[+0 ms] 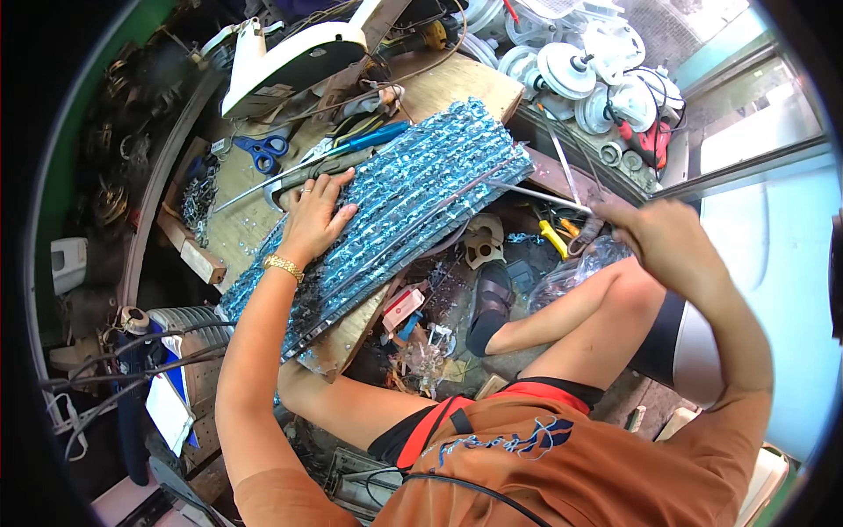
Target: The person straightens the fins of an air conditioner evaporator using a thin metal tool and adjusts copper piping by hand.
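A long block of crinkled, shiny blue metal fins (421,176), which looks like an air-conditioner coil, lies slantwise across a wooden board. My left hand (318,215) rests on its left part, fingers spread over the fins and holding nothing. My right hand (654,230) is closed at the right of the block, around the end of a thin metal rod (549,200). That rod's far tip reaches the block's right edge. The handle, if there is one, is hidden in my fist. Thin metal tubes run along the block's near side.
Blue-handled scissors (262,154), a blue-handled screwdriver (378,137) and a white curved housing (294,66) are on the board (465,81). White round plastic parts (566,70) are heaped at the back right. A yellow-handled tool (553,237) and scraps lie below the block.
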Motion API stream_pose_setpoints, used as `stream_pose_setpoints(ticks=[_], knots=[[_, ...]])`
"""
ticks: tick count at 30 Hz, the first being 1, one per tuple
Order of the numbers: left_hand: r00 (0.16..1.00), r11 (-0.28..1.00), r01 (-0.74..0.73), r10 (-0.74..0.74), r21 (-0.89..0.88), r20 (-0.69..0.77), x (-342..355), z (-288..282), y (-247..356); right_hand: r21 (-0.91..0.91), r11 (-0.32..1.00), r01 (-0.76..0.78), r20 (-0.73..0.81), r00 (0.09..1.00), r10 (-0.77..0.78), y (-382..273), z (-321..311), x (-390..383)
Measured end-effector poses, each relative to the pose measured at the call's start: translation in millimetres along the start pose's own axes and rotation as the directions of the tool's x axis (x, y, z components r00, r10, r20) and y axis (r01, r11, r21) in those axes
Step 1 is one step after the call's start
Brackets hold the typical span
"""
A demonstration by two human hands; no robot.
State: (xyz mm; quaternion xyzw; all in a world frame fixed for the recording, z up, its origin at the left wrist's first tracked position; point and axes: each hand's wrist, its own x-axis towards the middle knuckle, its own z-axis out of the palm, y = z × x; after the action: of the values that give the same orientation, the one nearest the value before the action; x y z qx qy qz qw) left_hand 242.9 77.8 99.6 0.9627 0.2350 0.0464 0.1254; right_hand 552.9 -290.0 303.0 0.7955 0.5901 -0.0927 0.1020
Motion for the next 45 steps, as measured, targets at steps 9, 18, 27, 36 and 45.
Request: stream_pose_setpoints(ticks=[9, 18, 27, 36, 45], knots=[[0.999, 1.0, -0.021, 0.021, -0.006, -0.043, 4, 4, -1, 0.14, 0.982, -0.125, -0.038, 0.991, 0.132, 3, 184, -23], [0.999, 0.999, 0.008, -0.006, 0.036, -0.034, 1, 6, -3, 0.83, 0.552, -0.081, -0.135, 0.931, 0.339, -123, 356, 61], [0.892, 0.956, -0.16, 0.034, -0.245, -0.451, -87, -44, 29, 0.745, 0.656, -0.118, -0.138, 0.936, 0.324, -8, 277, -33], [0.233, 0.774, 0.013, -0.618, -0.633, -0.751, -315, 25, -40, 0.762, 0.61, -0.217, 0.098, 0.97, 0.223, -74, 94, -101], [0.543, 0.837, 0.223, -0.532, -0.499, -0.65, -243, 19, -154, 0.381, 0.849, 0.366, -0.086, 0.928, -0.362, -216, 76, -39]])
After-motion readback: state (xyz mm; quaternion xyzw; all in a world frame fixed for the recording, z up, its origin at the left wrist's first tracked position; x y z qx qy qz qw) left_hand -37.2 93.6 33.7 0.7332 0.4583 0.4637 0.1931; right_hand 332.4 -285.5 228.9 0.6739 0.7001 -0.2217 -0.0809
